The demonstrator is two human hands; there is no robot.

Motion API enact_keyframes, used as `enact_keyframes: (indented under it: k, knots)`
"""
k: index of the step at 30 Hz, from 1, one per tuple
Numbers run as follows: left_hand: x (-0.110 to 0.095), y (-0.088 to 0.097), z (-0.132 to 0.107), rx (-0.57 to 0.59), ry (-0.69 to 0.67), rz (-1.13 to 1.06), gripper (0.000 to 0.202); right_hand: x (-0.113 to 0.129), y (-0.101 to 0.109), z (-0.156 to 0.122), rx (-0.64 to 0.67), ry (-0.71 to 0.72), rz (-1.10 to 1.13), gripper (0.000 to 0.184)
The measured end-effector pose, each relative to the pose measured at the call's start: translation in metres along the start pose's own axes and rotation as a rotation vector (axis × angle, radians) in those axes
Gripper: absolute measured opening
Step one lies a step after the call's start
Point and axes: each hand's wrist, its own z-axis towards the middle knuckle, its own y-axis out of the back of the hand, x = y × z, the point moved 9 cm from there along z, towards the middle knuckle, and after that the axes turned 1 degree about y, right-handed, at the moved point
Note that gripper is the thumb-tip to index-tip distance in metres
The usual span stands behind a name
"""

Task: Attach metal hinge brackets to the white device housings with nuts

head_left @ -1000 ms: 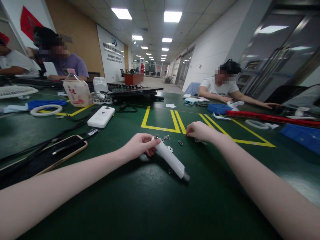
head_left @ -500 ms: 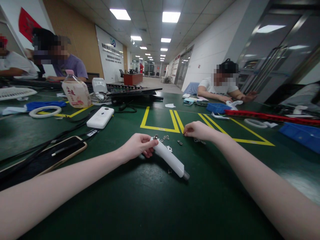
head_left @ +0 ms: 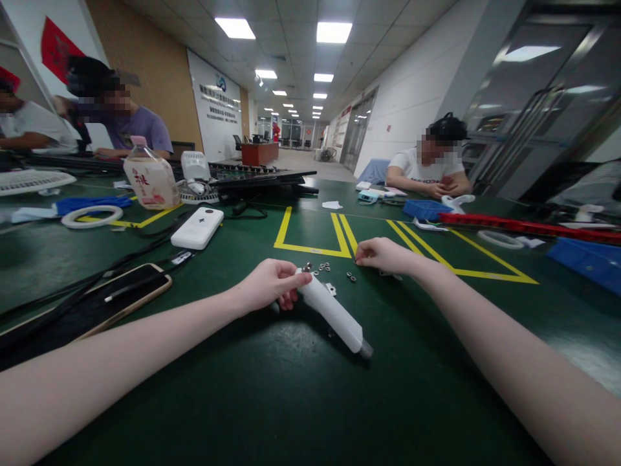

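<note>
My left hand (head_left: 276,285) is closed on the upper end of a white tube-like part (head_left: 334,315), thumb on top. The part slants down to the right, and a grey threaded-looking tip (head_left: 366,349) sticks out of its lower end. A small metal piece (head_left: 307,266) shows at the held end. My right hand (head_left: 381,254) pinches at the tabletop; what its fingertips hold is too small to make out. Several small metal nuts (head_left: 324,266) lie between the hands, with two more nuts (head_left: 350,276) nearer the right one. A flat metal piece (head_left: 330,289) lies behind the white part.
Yellow tape (head_left: 315,251) marks the green table (head_left: 291,401). To the left are a phone (head_left: 130,294), cables, a white power bank (head_left: 198,228) and a drink bottle (head_left: 150,175). Blue trays (head_left: 587,262) and a red strip (head_left: 524,226) lie right. People sit across the table.
The view has shifted slightly. The white part's lower end has swung a little down and right in the picture. Across the table, a person's hands have come together.
</note>
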Motion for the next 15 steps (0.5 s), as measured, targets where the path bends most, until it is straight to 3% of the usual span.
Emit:
enact_keyframes:
  k: [15]
  knots:
    - [-0.0026, -0.0026, -0.0006, 0.026, -0.046, 0.049, 0.037, -0.0014, -0.0053, 0.0063, -0.062, -0.047, 0.009, 0.017]
